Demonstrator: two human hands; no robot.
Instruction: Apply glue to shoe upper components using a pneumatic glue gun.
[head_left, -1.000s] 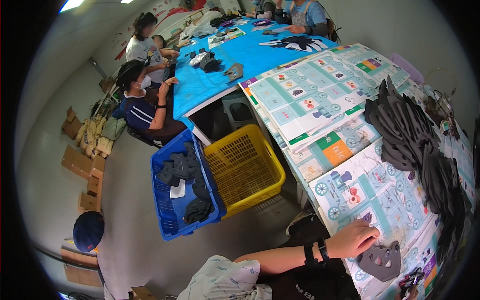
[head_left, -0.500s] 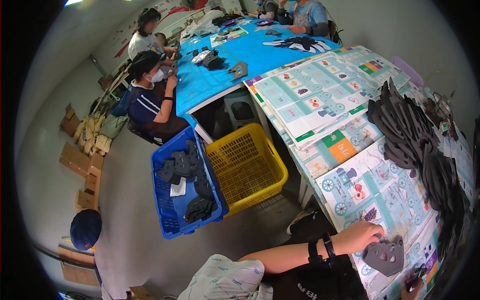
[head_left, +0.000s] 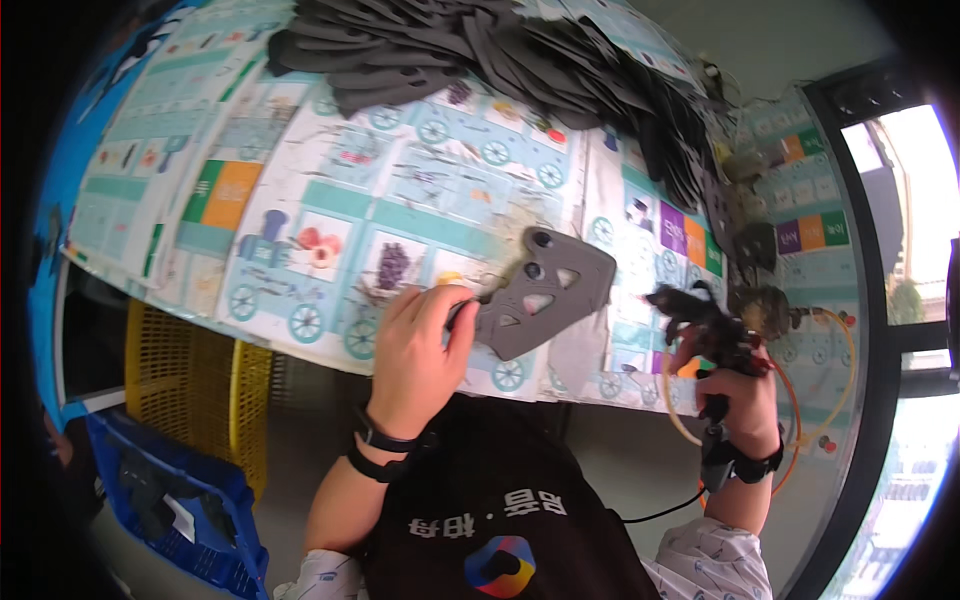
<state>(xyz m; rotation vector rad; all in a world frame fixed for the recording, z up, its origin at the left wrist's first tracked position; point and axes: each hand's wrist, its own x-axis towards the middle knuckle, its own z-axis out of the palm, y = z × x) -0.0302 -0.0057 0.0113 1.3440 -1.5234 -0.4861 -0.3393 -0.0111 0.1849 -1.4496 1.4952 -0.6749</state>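
My left hand (head_left: pixel 420 345) pinches the near left corner of a flat dark grey moulded piece (head_left: pixel 578 303). The piece has triangular cutouts and two round holes, and it lies over the printed sheets at the table's near side. To the right, my right hand (head_left: pixel 742 400) is wrapped round a black hand tool (head_left: pixel 712 328) whose exact kind I cannot make out. The tool is held apart from the grey piece. Blurring hides some of its detail.
A long heap of similar grey pieces (head_left: pixel 440 45) covers the table's far side. Printed sheets (head_left: pixel 330 200) line the tabletop. An orange hose (head_left: pixel 795 440) loops beside my right wrist. Yellow (head_left: pixel 185 375) and blue (head_left: pixel 190 500) crates stand below on the left.
My view has swung to the right, so the crates now sit lower left and the co-workers are largely out of sight. The tool and right hand show more fully. The left hand stays at the piece.
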